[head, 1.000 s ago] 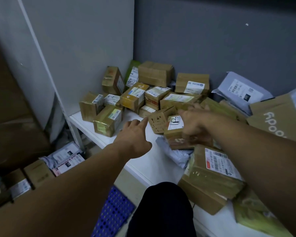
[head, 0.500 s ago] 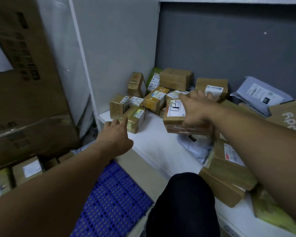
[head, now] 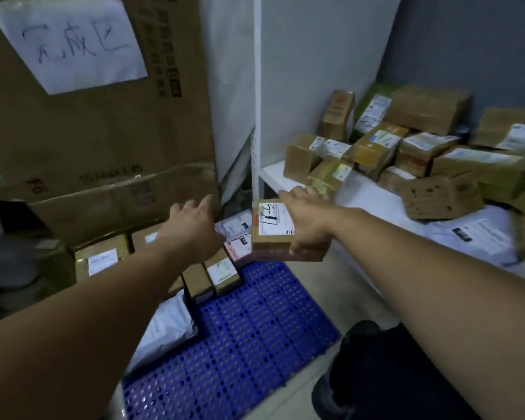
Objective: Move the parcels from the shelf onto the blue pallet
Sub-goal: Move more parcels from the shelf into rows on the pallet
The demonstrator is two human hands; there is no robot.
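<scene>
— Above the pallet (head: 255, 344): left hand (head: 191, 228) spread, empty; right hand (head: 306, 219) clamps a parcel (head: 272, 227) by its end, just off the shelf (head: 370, 195).
— Looks light. Stiff cardboard, slick tape; grip opposite faces, I'd say.

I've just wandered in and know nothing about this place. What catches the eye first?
In the middle, the right hand grips a brown labelled parcel, held in the air between the white shelf and the blue pallet on the floor. A jumble of brown parcels crowds the shelf at right. A handwritten paper sign hangs on the big carton, top left.
</scene>
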